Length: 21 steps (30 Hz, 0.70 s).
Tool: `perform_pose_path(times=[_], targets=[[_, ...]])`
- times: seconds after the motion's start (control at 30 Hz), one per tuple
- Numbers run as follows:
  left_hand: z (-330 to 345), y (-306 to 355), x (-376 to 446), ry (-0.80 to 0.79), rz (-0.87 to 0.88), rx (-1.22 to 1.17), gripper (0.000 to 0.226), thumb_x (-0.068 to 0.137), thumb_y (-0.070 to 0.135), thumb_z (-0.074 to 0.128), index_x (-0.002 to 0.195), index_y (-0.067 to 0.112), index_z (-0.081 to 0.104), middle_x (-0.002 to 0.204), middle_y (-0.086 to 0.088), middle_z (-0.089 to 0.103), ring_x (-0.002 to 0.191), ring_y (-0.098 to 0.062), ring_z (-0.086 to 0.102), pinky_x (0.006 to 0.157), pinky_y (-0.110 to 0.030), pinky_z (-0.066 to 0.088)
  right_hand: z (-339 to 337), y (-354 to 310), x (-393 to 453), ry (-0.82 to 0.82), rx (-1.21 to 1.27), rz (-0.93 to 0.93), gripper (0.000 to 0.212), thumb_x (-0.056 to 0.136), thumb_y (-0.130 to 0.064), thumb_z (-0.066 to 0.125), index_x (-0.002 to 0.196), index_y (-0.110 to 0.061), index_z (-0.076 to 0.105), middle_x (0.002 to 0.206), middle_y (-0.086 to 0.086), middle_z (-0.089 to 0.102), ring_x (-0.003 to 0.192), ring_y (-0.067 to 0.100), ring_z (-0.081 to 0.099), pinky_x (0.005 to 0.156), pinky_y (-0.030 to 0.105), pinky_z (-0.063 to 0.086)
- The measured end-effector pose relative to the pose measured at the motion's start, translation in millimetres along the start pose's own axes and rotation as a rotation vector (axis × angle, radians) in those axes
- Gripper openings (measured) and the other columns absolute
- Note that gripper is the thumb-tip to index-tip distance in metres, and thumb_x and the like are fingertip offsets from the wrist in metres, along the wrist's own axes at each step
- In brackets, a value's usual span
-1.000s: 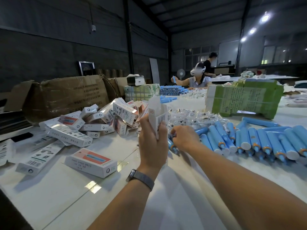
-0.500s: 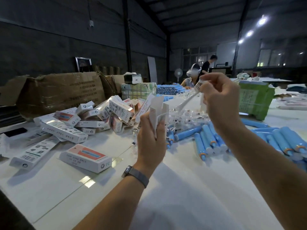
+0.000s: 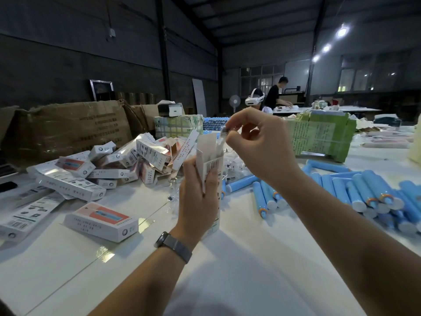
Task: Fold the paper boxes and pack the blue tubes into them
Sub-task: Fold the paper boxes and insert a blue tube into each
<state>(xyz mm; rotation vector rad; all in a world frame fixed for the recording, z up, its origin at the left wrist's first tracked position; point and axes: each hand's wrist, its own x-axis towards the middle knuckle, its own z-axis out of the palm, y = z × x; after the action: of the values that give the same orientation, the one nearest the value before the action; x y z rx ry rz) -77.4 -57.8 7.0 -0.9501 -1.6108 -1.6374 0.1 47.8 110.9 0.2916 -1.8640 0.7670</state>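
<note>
My left hand point(image 3: 198, 197) grips an upright white paper box point(image 3: 210, 160) with a barcode, its top flap open. My right hand point(image 3: 257, 142) pinches a small clear-wrapped part point(image 3: 222, 136) right over the box's open top; its lower end sits inside the opening. Several blue tubes point(image 3: 355, 190) lie on the white table point(image 3: 239, 270) to the right of my hands. A packed white-and-orange box point(image 3: 102, 221) lies flat at the left.
A heap of white boxes point(image 3: 136, 160) rises behind the packed one, with brown cartons point(image 3: 68, 128) further back. A green bundle point(image 3: 319, 135) stands at the right rear. Small clear packets point(image 3: 234, 165) lie behind my hands. Two people work at far tables.
My right hand left the tubes, rose with a small clear-wrapped part, then came down left to the box's open top. My left hand kept the box upright.
</note>
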Motion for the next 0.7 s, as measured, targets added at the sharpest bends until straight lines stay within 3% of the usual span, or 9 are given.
perform_pose_path(times=[0.2, 0.27, 0.4, 0.47, 0.6, 0.7], targets=[[-0.4, 4.4, -1.3, -0.064, 0.028, -0.027, 0.025, 0.096, 0.037, 0.047, 0.113, 0.02, 0.038, 0.102, 0.002, 0.06, 0.084, -0.006, 0.064, 0.062, -0.02, 0.055, -1.6, -3.5, 2.4, 0.008, 0.014, 0.028, 0.012, 0.074, -0.019, 0.068, 0.073, -0.031, 0.066, 0.057, -0.027, 0.058, 0.05, 0.0, 0.05, 0.051, 0.007, 0.036], [-0.5, 6.2, -1.6, -0.067, 0.026, -0.035, 0.024, 0.097, 0.032, 0.049, 0.113, 0.018, 0.038, 0.101, 0.006, 0.06, 0.081, -0.003, 0.064, 0.059, -0.018, 0.054, -2.2, -2.7, 2.0, 0.031, -0.099, -0.014, 0.009, 0.076, -0.018, 0.068, 0.076, -0.027, 0.07, 0.058, -0.024, 0.057, 0.054, 0.0, 0.052, 0.056, 0.008, 0.039], [-1.0, 8.7, -2.2, -0.081, 0.031, -0.004, 0.029, 0.093, 0.043, 0.045, 0.11, 0.021, 0.038, 0.096, 0.023, 0.059, 0.079, -0.003, 0.062, 0.059, -0.031, 0.056, -8.2, -2.4, 4.3, 0.131, -0.199, -0.097, 0.008, 0.078, -0.014, 0.067, 0.08, -0.019, 0.073, 0.068, -0.018, 0.058, 0.059, -0.005, 0.05, 0.063, 0.005, 0.036], [-0.7, 9.3, -3.0, -0.089, 0.046, 0.005, 0.027, 0.093, 0.044, 0.044, 0.109, 0.023, 0.038, 0.097, 0.03, 0.057, 0.078, 0.002, 0.062, 0.058, -0.029, 0.055, -9.0, -2.9, 5.4, 0.096, -0.222, -0.12, 0.008, 0.079, -0.013, 0.067, 0.081, -0.017, 0.073, 0.069, -0.018, 0.057, 0.058, -0.007, 0.049, 0.063, 0.004, 0.036], [-1.6, 7.8, -2.3, -0.069, 0.007, -0.016, 0.024, 0.096, 0.036, 0.048, 0.111, 0.021, 0.038, 0.1, 0.01, 0.059, 0.082, -0.007, 0.064, 0.061, -0.03, 0.058, -6.6, -5.0, 4.9, 0.001, -0.208, -0.113, 0.009, 0.079, -0.016, 0.067, 0.081, -0.022, 0.073, 0.065, -0.027, 0.054, 0.057, -0.005, 0.052, 0.06, 0.004, 0.039], [-1.9, 8.6, -2.6, -0.076, 0.013, -0.006, 0.022, 0.096, 0.034, 0.048, 0.11, 0.02, 0.038, 0.098, 0.004, 0.058, 0.079, -0.009, 0.062, 0.06, -0.032, 0.057, -6.8, -4.7, 4.5, 0.021, -0.053, -0.049, 0.013, 0.076, -0.016, 0.067, 0.078, -0.028, 0.072, 0.062, -0.021, 0.062, 0.054, -0.003, 0.053, 0.056, 0.006, 0.039]])
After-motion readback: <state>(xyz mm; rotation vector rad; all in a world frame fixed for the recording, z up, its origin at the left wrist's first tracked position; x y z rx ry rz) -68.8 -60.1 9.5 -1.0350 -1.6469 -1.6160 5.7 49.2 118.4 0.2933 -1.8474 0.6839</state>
